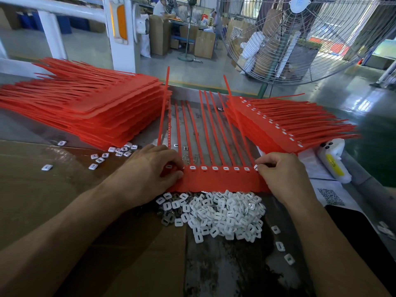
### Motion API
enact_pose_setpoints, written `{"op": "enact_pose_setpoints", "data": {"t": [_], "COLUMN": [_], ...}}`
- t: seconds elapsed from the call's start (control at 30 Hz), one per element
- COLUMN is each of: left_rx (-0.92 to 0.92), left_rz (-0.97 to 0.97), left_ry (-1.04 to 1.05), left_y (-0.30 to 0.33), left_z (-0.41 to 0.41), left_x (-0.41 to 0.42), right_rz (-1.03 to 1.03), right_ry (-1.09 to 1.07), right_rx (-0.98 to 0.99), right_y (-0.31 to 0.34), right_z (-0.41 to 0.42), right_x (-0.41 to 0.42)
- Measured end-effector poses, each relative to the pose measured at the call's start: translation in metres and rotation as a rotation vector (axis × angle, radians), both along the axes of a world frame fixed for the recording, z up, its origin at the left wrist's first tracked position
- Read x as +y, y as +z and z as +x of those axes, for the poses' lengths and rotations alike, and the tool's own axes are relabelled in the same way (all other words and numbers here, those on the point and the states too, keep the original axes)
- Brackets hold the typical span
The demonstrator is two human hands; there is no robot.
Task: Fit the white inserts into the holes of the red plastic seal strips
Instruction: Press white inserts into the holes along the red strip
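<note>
The red seal strip sheet (220,179) lies just beyond the white insert pile (222,213). The left hand (150,172) pinches its left end; the right hand (280,174) pinches an insert (255,167) at its right end. The sheet looks light and floppy, best held by its flat band.

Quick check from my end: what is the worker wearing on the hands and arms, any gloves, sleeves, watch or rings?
Nothing shows. The left hand and the right hand are bare, without gloves or visible rings. Both forearms are uncovered to the frame's edge, with no sleeves, watch or bands in view.
</note>
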State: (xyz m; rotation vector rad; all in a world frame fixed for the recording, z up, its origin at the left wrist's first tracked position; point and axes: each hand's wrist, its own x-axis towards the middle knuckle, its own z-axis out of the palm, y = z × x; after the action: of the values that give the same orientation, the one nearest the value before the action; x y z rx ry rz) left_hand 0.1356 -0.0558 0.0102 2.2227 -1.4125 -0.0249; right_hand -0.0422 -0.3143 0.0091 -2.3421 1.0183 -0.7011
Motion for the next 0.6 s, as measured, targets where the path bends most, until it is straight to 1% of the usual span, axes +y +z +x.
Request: {"op": "enact_pose_setpoints", "data": {"t": [0.6], "left_rx": [0.000], "left_rz": [0.006], "left_ry": [0.006], "left_y": [-0.0025], "left_z": [0.0006], "left_x": [0.0000], "right_rz": [-0.027], "right_ry": [0.023], "right_rx": [0.068], "right_y": [0.0017], "right_z": [-0.0049], "right_x": [0.0002]}}
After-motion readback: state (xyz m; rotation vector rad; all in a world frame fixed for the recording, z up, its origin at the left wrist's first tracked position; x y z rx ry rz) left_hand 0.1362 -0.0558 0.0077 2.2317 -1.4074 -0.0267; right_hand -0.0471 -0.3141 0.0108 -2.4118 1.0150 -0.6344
